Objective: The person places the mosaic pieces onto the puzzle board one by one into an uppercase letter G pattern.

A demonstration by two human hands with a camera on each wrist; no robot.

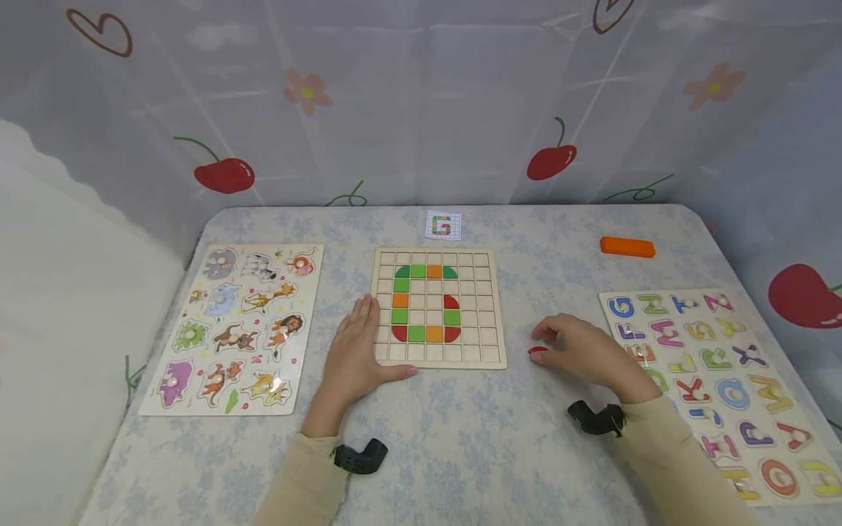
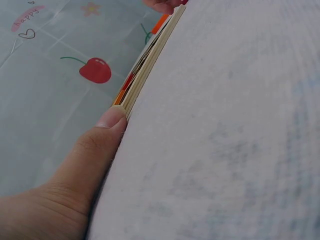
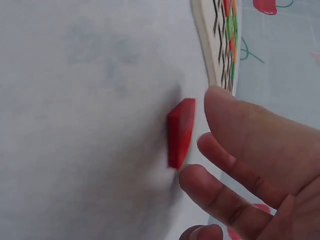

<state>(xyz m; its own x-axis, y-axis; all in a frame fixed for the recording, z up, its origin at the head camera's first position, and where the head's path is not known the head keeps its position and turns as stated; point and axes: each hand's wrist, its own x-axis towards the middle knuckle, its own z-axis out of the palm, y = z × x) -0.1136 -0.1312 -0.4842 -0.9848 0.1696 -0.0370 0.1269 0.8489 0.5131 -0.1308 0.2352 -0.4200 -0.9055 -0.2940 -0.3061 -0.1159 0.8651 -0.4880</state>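
Note:
A square wooden grid board (image 1: 483, 351) lies mid-table, with green, orange and red tiles set in a G shape. My left hand (image 1: 358, 354) rests at its lower left corner, fingers along the left side and thumb at the near edge; in the left wrist view the thumb (image 2: 111, 117) touches that edge. To the right of the board, my right hand (image 1: 582, 354) is at a red tile with a curved side (image 3: 181, 132). In the right wrist view, thumb and fingertips are spread beside this tile, which shows a shadow on the cloth.
Behind the board lies a small pattern card (image 1: 444, 226) showing a similar G. An animal peg puzzle (image 1: 250, 380) is at left, a letter puzzle (image 1: 710, 380) at right under the right forearm. An orange block (image 1: 627, 247) sits at the back right.

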